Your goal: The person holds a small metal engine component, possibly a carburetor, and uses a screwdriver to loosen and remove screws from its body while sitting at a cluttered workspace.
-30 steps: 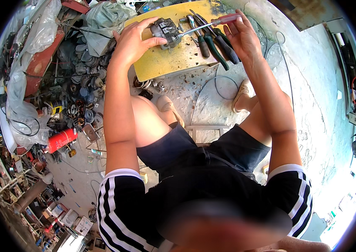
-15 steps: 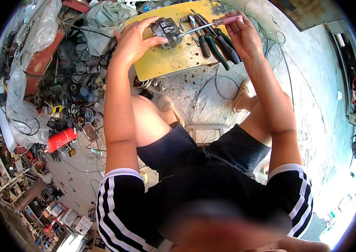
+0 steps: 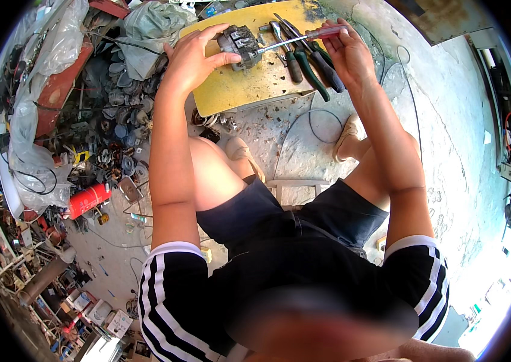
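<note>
My left hand [image 3: 192, 60] grips a dark, grimy metal housing [image 3: 241, 47] at the back left of a yellow board [image 3: 219, 96]. My right hand [image 3: 347, 51] has its fingers on the red, translucent handle of a screwdriver [image 3: 326, 31], whose long steel shaft reaches down-left to the housing, the tip at or in its right side. Between my hands lie several hand tools: a dark-handled tool [image 3: 293, 65], a green-handled tool [image 3: 311, 76] and others with dark grips [image 3: 329, 77], along with small loose bits.
A heap of scrap metal parts [image 3: 123, 90], plastic sheeting [image 3: 38, 169] and a red cylinder [image 3: 86, 199] crowd the left. Cables [image 3: 321, 139] loop over the concrete floor [image 3: 448, 181] around my feet. A rusty metal panel [image 3: 442, 18] stands at upper right, equipment [image 3: 505, 139] along the right.
My right hand's fingers have shifted and curled differently round the screwdriver handle, which looks turned slightly. My left hand and the housing stay in place.
</note>
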